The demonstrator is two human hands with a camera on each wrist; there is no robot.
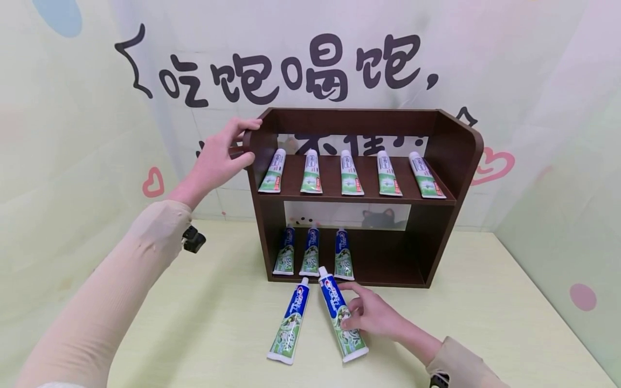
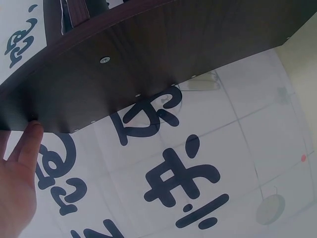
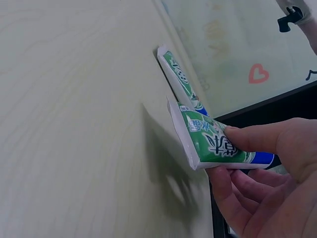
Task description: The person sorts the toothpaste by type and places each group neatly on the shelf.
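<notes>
My right hand (image 1: 375, 315) pinches a blue, green and white toothpaste tube (image 1: 339, 318) between thumb and fingers. In the right wrist view this tube (image 3: 213, 141) is tilted above the table, its shadow beneath. A matching toothpaste tube (image 1: 289, 323) lies just left of it on the table. My left hand (image 1: 218, 156) grips the upper left side of a dark brown two-tier shelf (image 1: 356, 200); in the left wrist view, a digit of the hand (image 2: 22, 173) touches the outer side panel. Three more blue and green tubes (image 1: 310, 253) lean on the lower tier, at its left and middle.
Several white and green toothpaste tubes (image 1: 349, 175) stand in a spaced row on the upper tier. The shelf is on a pale wooden table (image 1: 194, 323), close to a patterned backdrop (image 1: 170, 134) with large black characters.
</notes>
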